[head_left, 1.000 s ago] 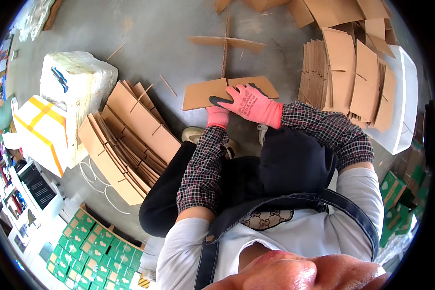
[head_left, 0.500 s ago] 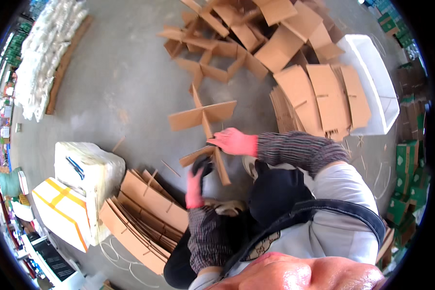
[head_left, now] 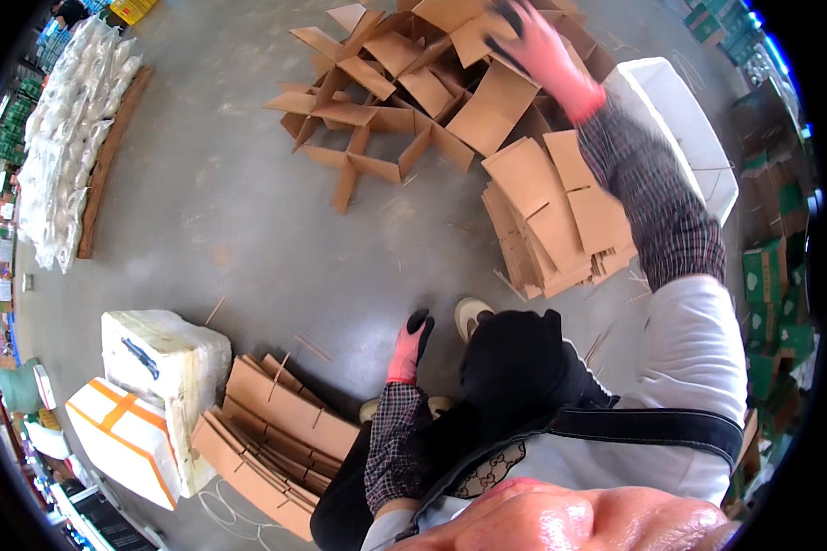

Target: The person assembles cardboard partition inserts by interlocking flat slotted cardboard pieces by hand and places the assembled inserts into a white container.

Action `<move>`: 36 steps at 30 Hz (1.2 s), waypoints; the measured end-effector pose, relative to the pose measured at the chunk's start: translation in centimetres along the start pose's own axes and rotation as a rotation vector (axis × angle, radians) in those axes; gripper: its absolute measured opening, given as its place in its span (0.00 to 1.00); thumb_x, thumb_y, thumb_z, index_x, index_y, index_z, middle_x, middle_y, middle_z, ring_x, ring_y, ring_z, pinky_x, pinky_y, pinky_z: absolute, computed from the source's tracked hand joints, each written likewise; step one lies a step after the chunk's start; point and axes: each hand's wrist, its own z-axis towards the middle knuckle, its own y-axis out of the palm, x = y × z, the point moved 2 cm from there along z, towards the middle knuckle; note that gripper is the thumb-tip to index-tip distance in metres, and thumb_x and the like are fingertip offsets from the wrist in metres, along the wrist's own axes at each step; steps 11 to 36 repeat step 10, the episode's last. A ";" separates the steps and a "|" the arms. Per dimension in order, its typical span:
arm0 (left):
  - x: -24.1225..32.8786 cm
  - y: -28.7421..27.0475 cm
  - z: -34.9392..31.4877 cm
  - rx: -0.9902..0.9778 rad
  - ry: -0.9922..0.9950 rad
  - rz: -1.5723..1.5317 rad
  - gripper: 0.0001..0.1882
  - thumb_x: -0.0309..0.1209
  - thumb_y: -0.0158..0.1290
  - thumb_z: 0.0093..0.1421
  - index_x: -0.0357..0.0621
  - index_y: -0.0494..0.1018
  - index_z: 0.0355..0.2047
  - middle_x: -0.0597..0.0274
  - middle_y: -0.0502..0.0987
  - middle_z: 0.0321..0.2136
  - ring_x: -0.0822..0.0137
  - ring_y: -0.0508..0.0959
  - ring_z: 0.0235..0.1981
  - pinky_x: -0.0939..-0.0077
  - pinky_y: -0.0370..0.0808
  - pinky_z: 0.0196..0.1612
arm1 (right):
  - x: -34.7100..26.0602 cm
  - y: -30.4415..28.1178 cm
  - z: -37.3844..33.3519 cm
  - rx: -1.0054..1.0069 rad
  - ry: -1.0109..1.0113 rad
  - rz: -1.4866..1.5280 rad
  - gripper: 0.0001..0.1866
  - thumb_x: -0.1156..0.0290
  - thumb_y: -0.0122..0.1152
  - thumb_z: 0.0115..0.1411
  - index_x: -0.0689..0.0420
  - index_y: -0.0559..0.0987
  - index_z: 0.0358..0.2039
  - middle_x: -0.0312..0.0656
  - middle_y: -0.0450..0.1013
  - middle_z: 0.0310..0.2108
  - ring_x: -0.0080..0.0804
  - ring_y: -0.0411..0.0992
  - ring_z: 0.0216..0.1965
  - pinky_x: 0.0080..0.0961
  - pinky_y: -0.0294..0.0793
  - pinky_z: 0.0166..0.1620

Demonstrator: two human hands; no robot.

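Observation:
My right hand (head_left: pixel 549 62), in a pink glove with dark fingers, reaches far out over a heap of slotted-together cardboard dividers (head_left: pixel 423 92). Its fingers are spread and slightly blurred, and I see nothing gripped in them. Low over the floor near my shoes, my left hand (head_left: pixel 410 347) wears a matching glove. Its fingers point away from me, loosely extended, with nothing held. Flat slotted cardboard sheets (head_left: pixel 533 197) lie stacked below my right forearm. Nearest to my left hand, more slotted cardboard strips (head_left: pixel 289 404) stand in rows at my left.
A white foam box (head_left: pixel 675 119) stands behind the right-hand stack. At left are a worn foam block (head_left: pixel 170 354) and a white box with orange tape (head_left: pixel 124 441). Farther off, plastic-wrapped goods (head_left: pixel 69 138) sit on a pallet. Green cartons (head_left: pixel 772 321) line the right side.
The crossed cardboard divider between my hands has left that spot. My right hand has swung far out and right to the heap. My left hand stays low, holding nothing.

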 end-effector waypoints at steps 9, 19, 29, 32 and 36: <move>-2.6 -0.2 8.3 0.098 -0.362 -0.107 0.19 0.48 0.53 0.52 0.44 0.75 0.32 0.67 0.73 0.21 0.75 0.71 0.23 0.79 0.68 0.25 | 18.2 3.7 -13.0 -0.412 1.419 0.860 0.34 0.40 0.57 0.48 0.50 0.68 0.49 0.39 0.67 0.30 0.33 0.68 0.32 0.37 0.71 0.36; -3.2 -0.4 9.4 0.124 -0.335 -0.041 0.21 0.50 0.53 0.52 0.44 0.76 0.32 0.66 0.73 0.21 0.74 0.71 0.23 0.78 0.68 0.26 | 19.0 4.7 -11.9 -0.417 1.409 0.859 0.34 0.40 0.57 0.48 0.50 0.68 0.49 0.39 0.67 0.30 0.33 0.68 0.32 0.37 0.71 0.36; -3.2 -0.4 9.4 0.124 -0.335 -0.041 0.21 0.50 0.53 0.52 0.44 0.76 0.32 0.66 0.73 0.21 0.74 0.71 0.23 0.78 0.68 0.26 | 19.0 4.7 -11.9 -0.417 1.409 0.859 0.34 0.40 0.57 0.48 0.50 0.68 0.49 0.39 0.67 0.30 0.33 0.68 0.32 0.37 0.71 0.36; -3.2 -0.4 9.4 0.124 -0.335 -0.041 0.21 0.50 0.53 0.52 0.44 0.76 0.32 0.66 0.73 0.21 0.74 0.71 0.23 0.78 0.68 0.26 | 19.0 4.7 -11.9 -0.417 1.409 0.859 0.34 0.40 0.57 0.48 0.50 0.68 0.49 0.39 0.67 0.30 0.33 0.68 0.32 0.37 0.71 0.36; -3.2 -0.4 9.4 0.124 -0.335 -0.041 0.21 0.50 0.53 0.52 0.44 0.76 0.32 0.66 0.73 0.21 0.74 0.71 0.23 0.78 0.68 0.26 | 19.0 4.7 -11.9 -0.417 1.409 0.859 0.34 0.40 0.57 0.48 0.50 0.68 0.49 0.39 0.67 0.30 0.33 0.68 0.32 0.37 0.71 0.36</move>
